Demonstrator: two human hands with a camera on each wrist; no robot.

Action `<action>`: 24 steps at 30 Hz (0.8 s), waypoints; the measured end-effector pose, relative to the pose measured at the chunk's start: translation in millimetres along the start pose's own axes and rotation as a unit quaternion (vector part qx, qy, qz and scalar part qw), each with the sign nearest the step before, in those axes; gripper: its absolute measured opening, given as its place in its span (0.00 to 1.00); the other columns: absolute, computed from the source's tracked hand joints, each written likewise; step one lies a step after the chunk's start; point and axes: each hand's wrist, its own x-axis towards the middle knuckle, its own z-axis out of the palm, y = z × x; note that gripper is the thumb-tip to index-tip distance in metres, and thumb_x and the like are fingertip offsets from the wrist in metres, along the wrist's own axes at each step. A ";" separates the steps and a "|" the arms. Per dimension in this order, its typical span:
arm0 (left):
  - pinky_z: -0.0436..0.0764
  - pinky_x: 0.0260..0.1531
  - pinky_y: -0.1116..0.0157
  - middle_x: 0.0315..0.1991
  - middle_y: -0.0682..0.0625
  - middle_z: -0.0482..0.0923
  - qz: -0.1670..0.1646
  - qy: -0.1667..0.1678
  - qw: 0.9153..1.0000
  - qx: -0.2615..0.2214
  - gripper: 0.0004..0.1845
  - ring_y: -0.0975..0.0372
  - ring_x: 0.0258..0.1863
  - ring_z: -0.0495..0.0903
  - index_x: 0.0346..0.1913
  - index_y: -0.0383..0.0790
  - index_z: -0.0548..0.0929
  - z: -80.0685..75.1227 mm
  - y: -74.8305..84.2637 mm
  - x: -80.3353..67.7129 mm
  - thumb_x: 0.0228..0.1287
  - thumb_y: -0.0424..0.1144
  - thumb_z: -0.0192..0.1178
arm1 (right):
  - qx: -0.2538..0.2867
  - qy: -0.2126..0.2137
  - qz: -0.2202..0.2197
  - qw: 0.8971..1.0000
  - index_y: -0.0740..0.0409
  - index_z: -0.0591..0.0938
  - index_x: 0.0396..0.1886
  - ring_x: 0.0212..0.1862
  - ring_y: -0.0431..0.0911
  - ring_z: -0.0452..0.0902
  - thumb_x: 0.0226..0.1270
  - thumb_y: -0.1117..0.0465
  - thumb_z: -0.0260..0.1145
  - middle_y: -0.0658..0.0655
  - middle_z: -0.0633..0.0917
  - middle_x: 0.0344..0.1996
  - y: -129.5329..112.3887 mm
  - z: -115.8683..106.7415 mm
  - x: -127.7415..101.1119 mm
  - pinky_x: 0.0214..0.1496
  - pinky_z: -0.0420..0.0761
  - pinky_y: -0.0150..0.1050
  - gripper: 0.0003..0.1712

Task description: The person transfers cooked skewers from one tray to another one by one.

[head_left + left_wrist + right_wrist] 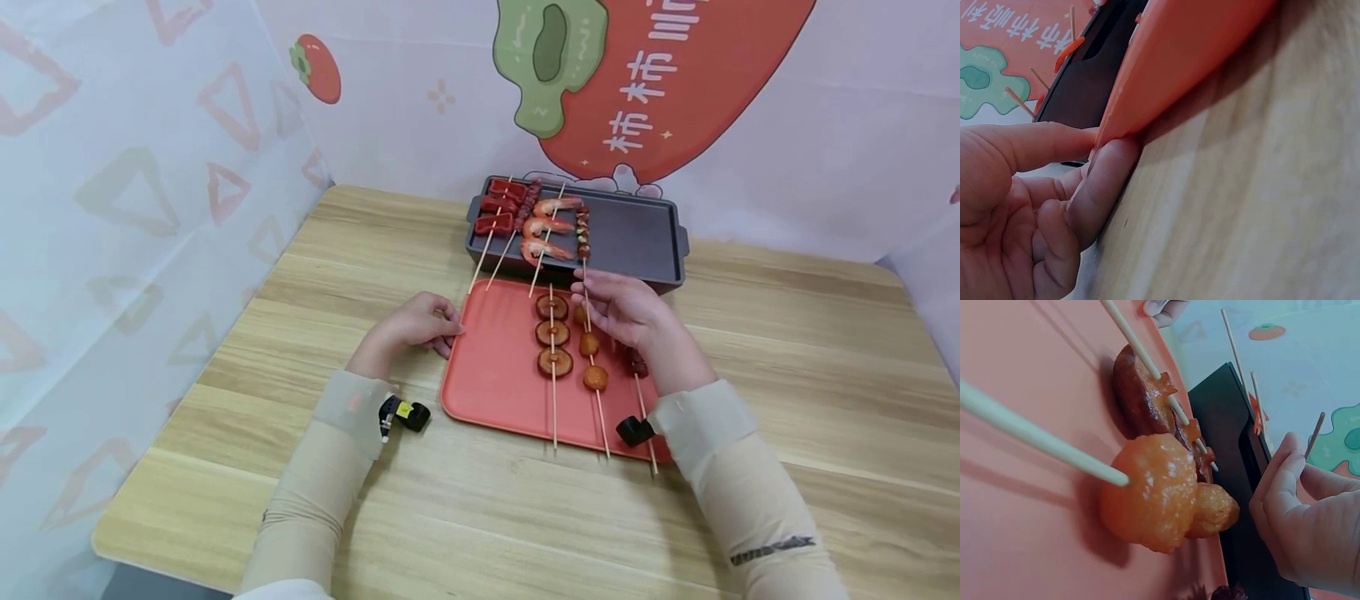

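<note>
“Stick of the beaded skewer [584,232] is being pinched between the thumb and fingers of the right hand [626,310].”

“And its red and yellow pieces?”

“Just beyond the fingertips, they are being held over or on the dark pan [633,233]; whether contact is being made cannot be told.”

“What is being done by the left hand [420,323]?”

“The pink tray's [491,367] edge is being gripped, to the left of the right hand.”

“Which step is being carried out?”

“Seemingly, a skewer is being laid on the pan, right beside the shrimp skewer [547,227].”

“And the next move?”

“Probably a gentle lowering and a loosened pinch are being called for, the shrimp being left undisturbed. Nearer the wearer than that hand, the ball skewer [595,378] and, left of it, the mushroom skewer [553,333] are being kept on the tray.”
</note>
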 end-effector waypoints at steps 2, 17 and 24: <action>0.70 0.18 0.70 0.20 0.51 0.80 0.000 0.000 1.000 -0.001 0.06 0.65 0.18 0.82 0.39 0.34 0.77 0.2 0.3 -0.1 0.70 0.35 0.58 | -0.004 0.001 -0.002 1.000 0.54 0.70 0.69 0.38 0.41 0.85 0.77 0.64 0.54 0.52 0.87 0.41 1.1 -0.3 0.0 0.38 0.81 0.28 0.23; 0.69 0.18 0.70 0.20 0.50 0.80 -0.004 -0.001 1.000 -0.003 0.07 0.65 0.18 0.82 0.40 0.33 0.78 -0.3 0.9 0.5 0.71 0.35 0.58 | -0.015 0.028 -0.031 0.999 0.52 0.70 0.69 0.36 0.41 0.85 0.77 0.65 0.54 0.52 0.87 0.37 6.6 0.8 -6.9 0.41 0.83 0.28 0.23; 0.70 0.18 0.71 0.20 0.51 0.80 -0.003 0.001 1.000 -0.003 0.06 0.65 0.18 0.82 0.39 0.33 0.78 0.1 0.8 0.6 0.71 0.35 0.58 | -0.029 0.033 -0.046 0.998 0.53 0.68 0.71 0.36 0.40 0.85 0.77 0.65 0.54 0.51 0.87 0.35 8.0 -3.9 -11.7 0.42 0.82 0.28 0.25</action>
